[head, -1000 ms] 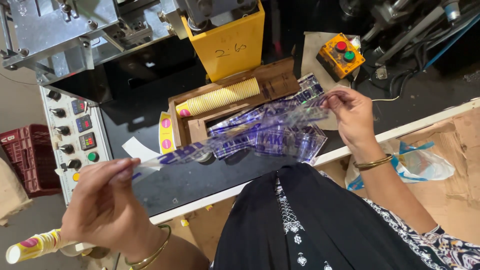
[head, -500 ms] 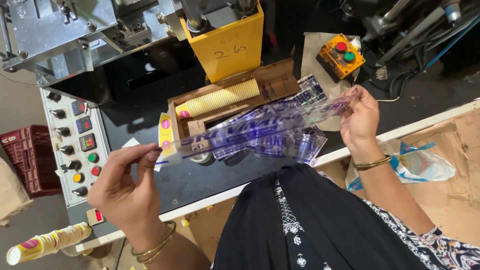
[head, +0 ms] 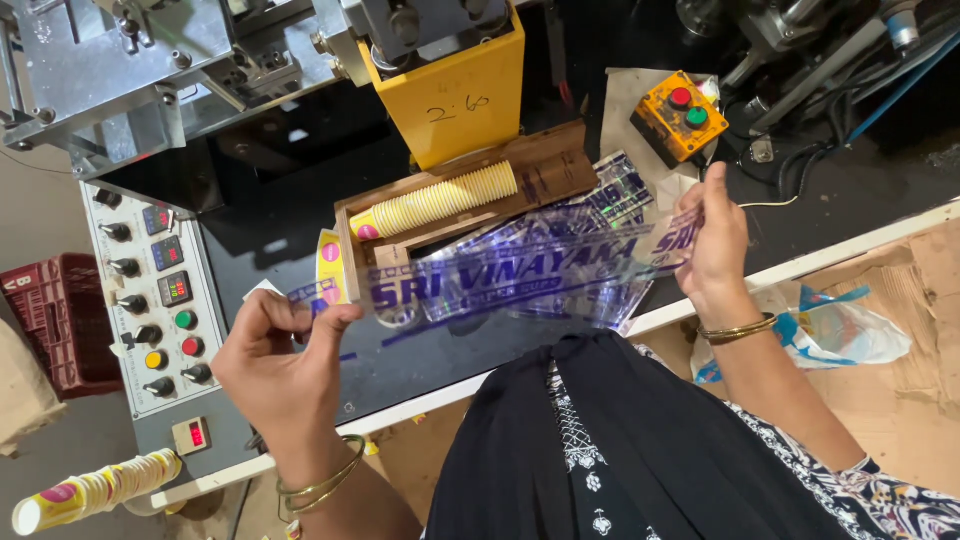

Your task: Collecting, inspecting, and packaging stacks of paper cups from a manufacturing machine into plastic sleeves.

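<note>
My left hand [head: 285, 360] pinches the left end of a long clear plastic sleeve [head: 500, 280] printed in blue. My right hand [head: 712, 240] grips its right end, so the sleeve hangs stretched flat between both hands above the black machine bed [head: 300, 235]. Behind the sleeve, a stack of yellow paper cups [head: 440, 200] lies on its side in a wooden tray [head: 545, 165]. More clear printed sleeves [head: 610, 195] lie in a pile under and behind the held one.
A yellow machine block [head: 455, 90] stands over the tray. A control panel [head: 160, 300] with knobs and coloured buttons sits at the left, an orange button box [head: 680, 115] at the back right. Another cup stack [head: 95, 490] lies at bottom left; a plastic bag [head: 840, 330] at right.
My left hand has moved right and up, bringing the sleeve's left end closer to the tray. The sleeve has turned flat toward the camera, and my right hand has shifted slightly.
</note>
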